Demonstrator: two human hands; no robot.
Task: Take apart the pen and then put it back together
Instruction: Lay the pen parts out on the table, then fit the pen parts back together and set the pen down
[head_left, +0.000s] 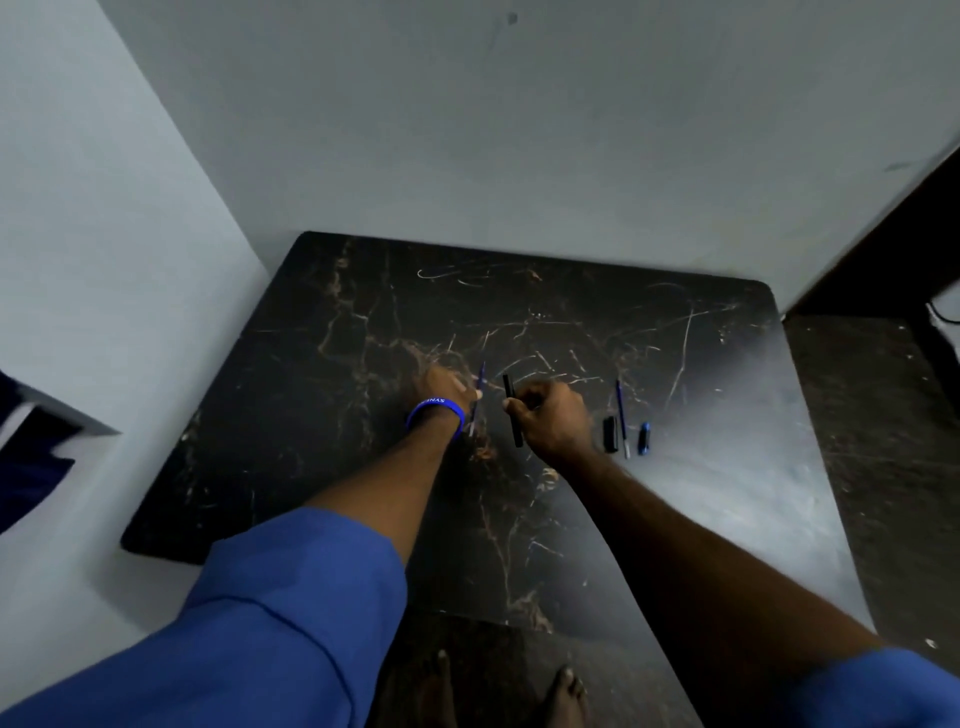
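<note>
My left hand (451, 391), with a blue wristband, grips a thin blue refill (480, 382) that pokes up past the fingers, its pale lower end showing below the wrist. A short gap to the right, my right hand (551, 418) is closed around a black pen barrel (512, 410) held nearly upright over the dark marble table (337, 415). Lying right of that hand are a short black pen piece (610, 434), a second thin blue refill (622, 415) and a small blue cap (644, 438).
Grey walls close the table in at the back and left. Its right edge meets a dark floor strip and dark furniture (893, 249). Bare feet (566, 691) show below the table's front edge.
</note>
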